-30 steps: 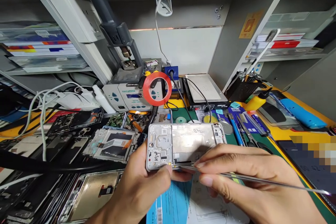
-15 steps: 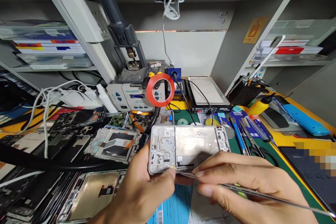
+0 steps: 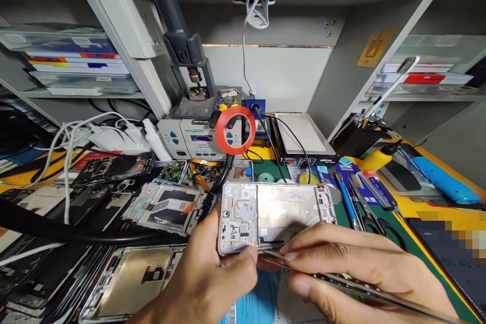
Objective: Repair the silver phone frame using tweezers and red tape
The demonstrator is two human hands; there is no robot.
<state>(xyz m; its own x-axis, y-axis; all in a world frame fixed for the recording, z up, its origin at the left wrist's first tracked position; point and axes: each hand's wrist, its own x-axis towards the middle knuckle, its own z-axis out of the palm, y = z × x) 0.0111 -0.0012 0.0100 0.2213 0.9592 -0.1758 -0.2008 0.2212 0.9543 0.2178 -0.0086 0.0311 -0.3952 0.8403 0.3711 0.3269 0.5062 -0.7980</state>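
Note:
My left hand [image 3: 205, 273] grips the near left corner of a silver phone frame [image 3: 277, 210], held flat above the bench with its inner side up. My right hand [image 3: 353, 268] pinches a pair of metal tweezers [image 3: 341, 283] whose tips touch the near edge of the frame, close to my left thumb. The tweezers' long handle runs off toward the lower right.
Several stripped phone frames and boards [image 3: 163, 207] lie at the left. A soldering station [image 3: 193, 136] with a red tape roll [image 3: 235, 129] stands behind. A heating plate [image 3: 301, 134], blue tools [image 3: 349, 182] and a blue case [image 3: 444, 179] sit at the right on a green mat [image 3: 341, 212].
The view has shifted slightly, so everything sits a bit further right and lower. My hands keep the same hold on the frame and tweezers, whose tips stay at the near edge.

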